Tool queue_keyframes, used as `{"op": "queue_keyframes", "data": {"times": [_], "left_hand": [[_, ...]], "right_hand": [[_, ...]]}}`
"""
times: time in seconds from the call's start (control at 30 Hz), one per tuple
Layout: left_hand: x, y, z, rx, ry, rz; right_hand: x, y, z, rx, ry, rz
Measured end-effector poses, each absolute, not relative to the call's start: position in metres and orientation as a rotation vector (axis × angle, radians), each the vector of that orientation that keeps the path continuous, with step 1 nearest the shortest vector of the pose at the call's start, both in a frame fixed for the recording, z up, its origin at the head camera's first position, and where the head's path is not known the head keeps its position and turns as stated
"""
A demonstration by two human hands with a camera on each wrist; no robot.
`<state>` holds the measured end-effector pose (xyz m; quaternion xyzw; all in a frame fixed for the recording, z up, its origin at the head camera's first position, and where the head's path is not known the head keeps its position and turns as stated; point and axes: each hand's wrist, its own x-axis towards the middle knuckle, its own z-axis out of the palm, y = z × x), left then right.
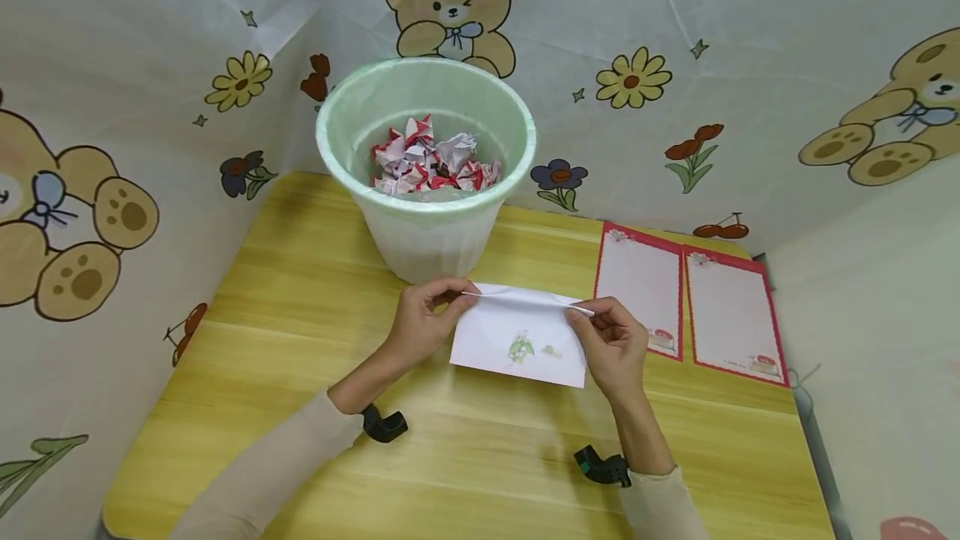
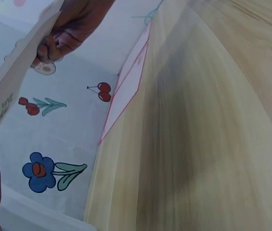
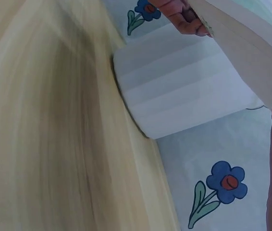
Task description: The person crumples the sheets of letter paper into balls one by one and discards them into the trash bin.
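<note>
A white sheet of paper with a small green print is stretched between both hands, raised above the table. Along its top edge runs a fold. My left hand pinches the sheet's upper left corner between thumb and fingers. At the upper right corner my right hand pinches it the same way. The left wrist view shows the paper from the side, with the right hand at its far end. From the right wrist, the paper hangs beside the left hand.
Behind the left hand stands a pale green bin with several crumpled red-and-white papers inside. Two red-bordered sheets lie side by side at the table's right. A cloth with printed bears surrounds the wooden table.
</note>
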<state>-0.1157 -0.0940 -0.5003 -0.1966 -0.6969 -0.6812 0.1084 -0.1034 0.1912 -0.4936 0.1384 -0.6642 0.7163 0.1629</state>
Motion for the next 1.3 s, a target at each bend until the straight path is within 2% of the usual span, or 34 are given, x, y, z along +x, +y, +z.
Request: {"op": "queue_keyframes", "data": {"times": [0.4, 0.93, 1.3], "left_hand": [[-0.116, -0.097, -0.501, -0.594, -2.016, -2.056], [-0.111, -0.068, -0.498, -0.744, -2.092, -1.997], [-0.111, -0.062, -0.494, -0.672, -2.068, -2.006]], "right_hand": [[-0.105, 0.188, -0.491, 0.476, -1.948, 1.983], [-0.104, 0.156, -0.489, 0.571, -2.034, 2.019], [-0.096, 0.140, -0.486, 0.359, -1.987, 1.942]]}}
